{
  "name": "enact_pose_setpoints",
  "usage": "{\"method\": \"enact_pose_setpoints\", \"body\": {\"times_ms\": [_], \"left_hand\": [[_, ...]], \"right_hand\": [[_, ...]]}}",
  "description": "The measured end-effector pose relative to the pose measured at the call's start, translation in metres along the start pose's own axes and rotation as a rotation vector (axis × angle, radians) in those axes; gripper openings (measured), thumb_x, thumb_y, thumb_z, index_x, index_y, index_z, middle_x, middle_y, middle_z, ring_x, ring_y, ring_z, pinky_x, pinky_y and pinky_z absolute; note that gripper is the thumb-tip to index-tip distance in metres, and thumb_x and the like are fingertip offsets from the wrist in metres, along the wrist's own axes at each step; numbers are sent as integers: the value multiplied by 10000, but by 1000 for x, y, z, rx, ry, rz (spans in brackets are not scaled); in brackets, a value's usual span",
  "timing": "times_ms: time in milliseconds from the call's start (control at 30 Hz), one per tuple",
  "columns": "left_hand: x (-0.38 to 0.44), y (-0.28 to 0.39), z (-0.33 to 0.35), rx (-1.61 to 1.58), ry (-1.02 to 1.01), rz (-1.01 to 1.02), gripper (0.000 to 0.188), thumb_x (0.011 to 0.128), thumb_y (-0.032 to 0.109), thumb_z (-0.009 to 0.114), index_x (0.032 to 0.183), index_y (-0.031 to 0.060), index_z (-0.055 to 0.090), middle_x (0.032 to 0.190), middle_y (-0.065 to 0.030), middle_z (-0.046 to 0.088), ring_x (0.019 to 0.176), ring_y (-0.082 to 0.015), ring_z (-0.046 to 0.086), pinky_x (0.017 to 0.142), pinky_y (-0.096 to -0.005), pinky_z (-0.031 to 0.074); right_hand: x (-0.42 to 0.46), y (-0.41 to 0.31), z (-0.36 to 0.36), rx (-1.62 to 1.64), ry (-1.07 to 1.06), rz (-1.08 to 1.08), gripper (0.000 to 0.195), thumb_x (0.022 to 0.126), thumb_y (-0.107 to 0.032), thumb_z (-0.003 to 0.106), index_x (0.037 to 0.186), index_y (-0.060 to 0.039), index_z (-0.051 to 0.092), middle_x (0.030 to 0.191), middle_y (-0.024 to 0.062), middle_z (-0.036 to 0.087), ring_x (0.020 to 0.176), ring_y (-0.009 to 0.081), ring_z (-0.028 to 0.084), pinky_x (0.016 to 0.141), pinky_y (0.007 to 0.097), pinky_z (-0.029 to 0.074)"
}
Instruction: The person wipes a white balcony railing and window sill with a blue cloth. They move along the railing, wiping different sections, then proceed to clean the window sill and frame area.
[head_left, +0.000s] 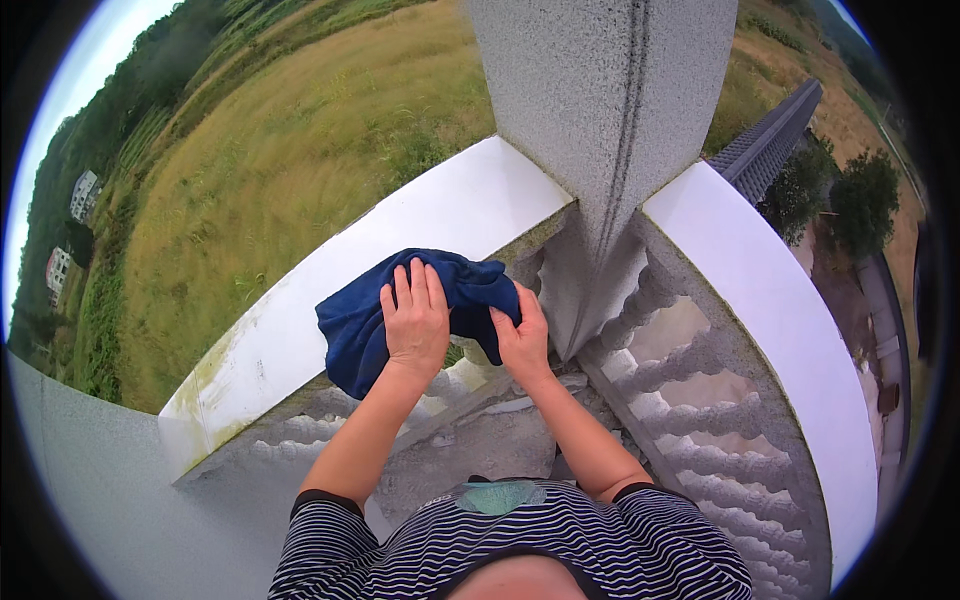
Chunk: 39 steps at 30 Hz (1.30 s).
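Observation:
A dark blue cloth (352, 322) lies bunched over the white top rail of the left balustrade (450, 202), part of it hanging over the inner edge. My left hand (416, 322) rests flat on the cloth, fingers pointing away from me, pressing it against the rail. With thumb and fingers, my right hand (521, 334) pinches the cloth's right end just inside the rail. The rail under the cloth is hidden. Greenish-brown stains mark the rail's left part, and its stretch near the pillar looks whiter.
A speckled grey pillar (600, 90) stands where the two balustrades meet. On the right, a second white rail (780, 315) curves over baluster posts (720, 412). A grey wall (90, 465) borders the lower left. Beyond the rails lie a grassy field (300, 150) and a tiled roof ridge (772, 135).

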<state>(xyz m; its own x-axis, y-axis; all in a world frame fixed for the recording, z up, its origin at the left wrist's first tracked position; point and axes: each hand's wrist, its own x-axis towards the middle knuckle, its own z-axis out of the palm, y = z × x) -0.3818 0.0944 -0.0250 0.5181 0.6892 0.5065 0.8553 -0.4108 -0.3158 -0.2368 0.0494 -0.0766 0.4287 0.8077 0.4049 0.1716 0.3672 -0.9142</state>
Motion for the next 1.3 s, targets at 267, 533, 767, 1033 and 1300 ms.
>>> {"method": "enact_pose_setpoints", "body": {"times_ms": [267, 533, 767, 1033, 1300], "left_hand": [[94, 91, 41, -80, 115, -19, 432, 843, 183, 532, 1208, -46, 559, 1284, -236, 538, 1190, -421, 500, 960, -579, 382], [121, 121, 60, -203, 226, -11, 445, 834, 207, 519, 1192, -51, 579, 1252, -259, 552, 1158, -455, 507, 972, -597, 359], [27, 29, 26, -285, 251, 0, 418, 802, 185, 543, 1163, -17, 606, 1240, -223, 571, 1143, -368, 540, 959, -429, 407], [-94, -77, -24, -126, 194, -43, 238, 775, 174, 551, 877, 3, 684, 1231, -212, 596, 1129, -344, 547, 950, -412, 387], [-209, -161, -50, 75, 189, -303, 250, 799, 177, 536, 907, -1, 674, 1211, -200, 608, 1104, -323, 553, 969, -414, 369]], "right_hand": [[55, 18, -54, -285, 212, -152, 375, 899, -79, 608, 1238, 46, 508, 1158, 184, 550, 1083, 326, 544, 961, 378, 420], [65, 23, -76, -347, 257, -137, 399, 942, -150, 600, 1273, 59, 525, 1222, 203, 588, 1126, 316, 536, 999, 377, 389], [19, 8, -20, -414, -62, -374, 355, 919, -51, 585, 1252, 44, 505, 1235, 182, 534, 1123, 319, 526, 993, 382, 389], [-31, -46, 86, -339, -375, -689, 439, 731, -23, 642, 1165, 8, 588, 1144, 191, 540, 1013, 370, 499, 892, 462, 417], [-88, -103, 192, -326, -657, -894, 506, 606, -30, 711, 1105, -60, 633, 1071, 124, 589, 972, 369, 527, 870, 440, 448]]}}
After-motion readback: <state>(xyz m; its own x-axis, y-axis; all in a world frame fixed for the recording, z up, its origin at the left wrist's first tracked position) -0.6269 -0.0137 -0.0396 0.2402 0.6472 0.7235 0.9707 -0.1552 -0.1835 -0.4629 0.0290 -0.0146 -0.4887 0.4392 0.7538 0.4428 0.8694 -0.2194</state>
